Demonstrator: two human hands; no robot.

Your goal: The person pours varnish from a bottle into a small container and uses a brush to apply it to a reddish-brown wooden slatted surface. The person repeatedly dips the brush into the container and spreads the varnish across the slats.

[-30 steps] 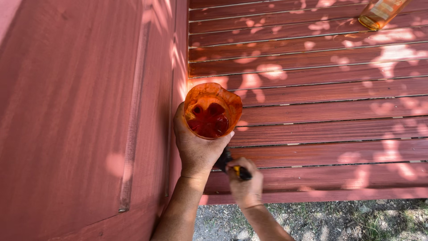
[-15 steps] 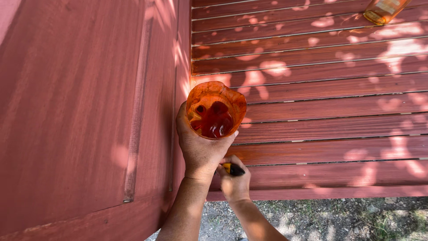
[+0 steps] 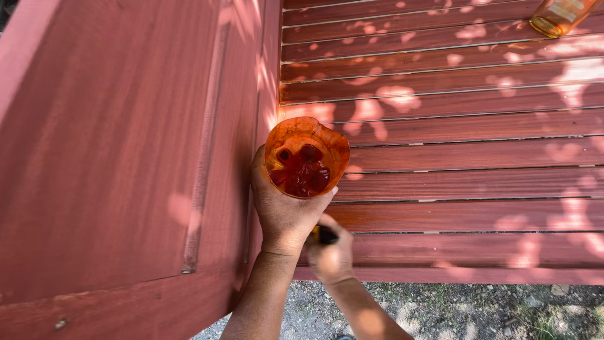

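Left hand point(image 3: 284, 211) wraps fingers round translucent orange plastic cup with wavy rim point(image 3: 306, 156), dark red liquid inside, held upright over red-stained slatted wooden deck point(image 3: 465, 135), just beside red wooden wall panel point(image 3: 113, 145). Right hand point(image 3: 332, 255), blurred, closed round small dark object point(image 3: 325, 235) just below cup. Amber bottle point(image 3: 560, 14) lies far off on deck.

Both forearms and hands are bare: no sleeves, gloves or jewellery.
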